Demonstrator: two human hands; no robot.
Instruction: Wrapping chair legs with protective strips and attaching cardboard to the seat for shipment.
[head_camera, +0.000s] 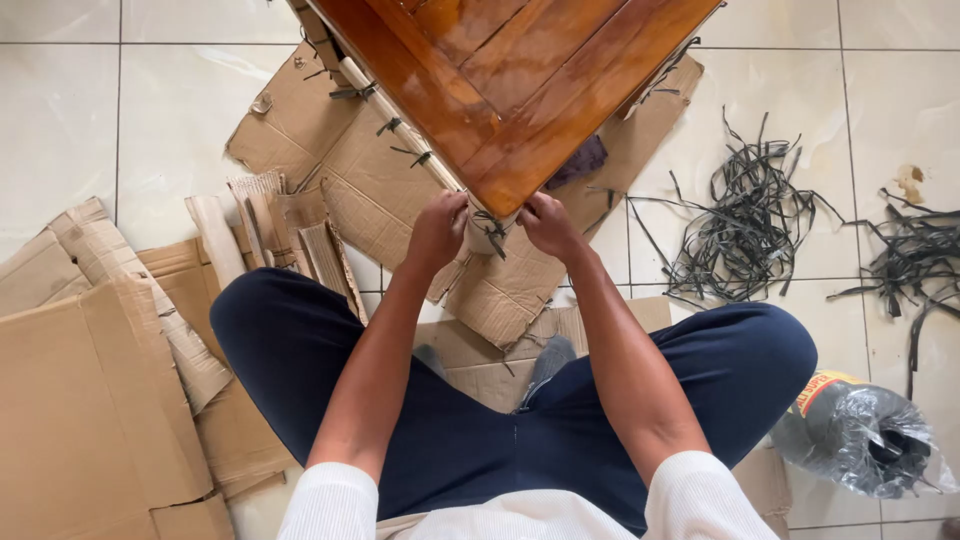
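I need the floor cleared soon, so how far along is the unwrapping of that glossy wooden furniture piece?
Done, it seems: torn brown cardboard sheets and heaps of cut black plastic straps lie on the tiles, and the glossy brown wooden panel is bare on top. In hand: the left hand and right hand work at its near corner. Left: pale edge padding with black ties remains along one side.

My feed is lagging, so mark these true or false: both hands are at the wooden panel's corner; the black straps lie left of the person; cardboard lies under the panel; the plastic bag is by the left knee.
1. Both hands, left hand and right hand, are at the wooden panel corner: true.
2. Black straps lie left: false, they lie on the right.
3. Cardboard lies under the panel: true.
4. Plastic bag by the left knee: false, it is by the right knee.
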